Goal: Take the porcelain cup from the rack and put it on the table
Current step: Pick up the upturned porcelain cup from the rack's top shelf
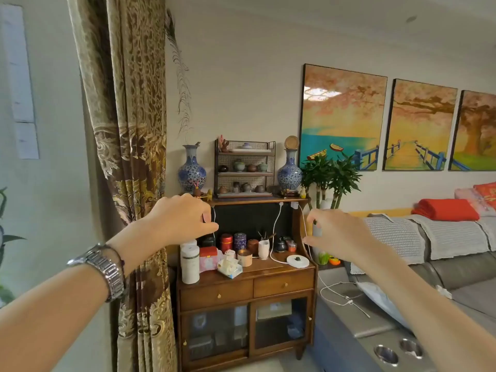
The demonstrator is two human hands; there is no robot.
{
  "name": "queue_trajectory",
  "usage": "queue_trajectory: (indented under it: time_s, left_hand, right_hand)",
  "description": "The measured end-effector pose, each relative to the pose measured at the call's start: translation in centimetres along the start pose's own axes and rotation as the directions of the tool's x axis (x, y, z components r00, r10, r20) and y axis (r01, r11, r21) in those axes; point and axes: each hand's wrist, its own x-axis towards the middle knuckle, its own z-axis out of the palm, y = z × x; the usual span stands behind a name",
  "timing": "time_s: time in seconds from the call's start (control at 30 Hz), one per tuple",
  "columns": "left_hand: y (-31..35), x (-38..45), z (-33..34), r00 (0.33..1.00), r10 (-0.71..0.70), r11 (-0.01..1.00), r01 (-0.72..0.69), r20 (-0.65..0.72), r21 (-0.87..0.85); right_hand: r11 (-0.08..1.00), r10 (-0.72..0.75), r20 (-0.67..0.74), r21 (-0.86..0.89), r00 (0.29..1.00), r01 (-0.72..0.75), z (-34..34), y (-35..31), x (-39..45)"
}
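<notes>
Nothing is held: the fingers [208,217] of the left hand [182,220] and those of the right hand [335,234] are loosely curled, raised below the rack [244,169]. Small cups are seen on its shelves — the porcelain cup cannot be singled out. One should be lifted straight out, neighbours left undisturbed.

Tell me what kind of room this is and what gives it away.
Most likely a home living room with a tea corner. A grey sofa with throws lines the right wall under three landscape paintings, and a wooden cabinet carries a small rack of teaware between two blue-and-white vases.
</notes>
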Motion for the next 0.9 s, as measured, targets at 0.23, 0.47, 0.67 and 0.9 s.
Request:
queue_trajectory:
  time_s: [0.23,0.47,0.67,0.9]
  left_hand:
    - [-5.4,8.2,4.2,1.0,0.006,1.0,-0.007,-0.023,-0.013]
    - [-8.8,16.7,8.4,0.999,0.038,0.999,-0.037,0.004,-0.02]
    - [-7.5,23.1,11.7,0.993,0.118,0.989,-0.118,-0.009,-0.084]
    - [-8.1,31.2,15.9,0.989,0.146,0.987,-0.146,-0.009,-0.073]
  right_hand:
    - [0.998,0.028,-0.028,0.056,0.999,-0.027,5.1,-1.8,8.5]
    - [0.995,0.06,0.014,0.076,0.998,-0.06,9.7,-2.7,15.2]
    - [0.991,0.108,0.04,0.08,0.993,-0.111,11.8,-1.1,18.8]
    - [0.991,0.131,0.009,0.041,0.991,-0.131,14.9,2.6,25.4]
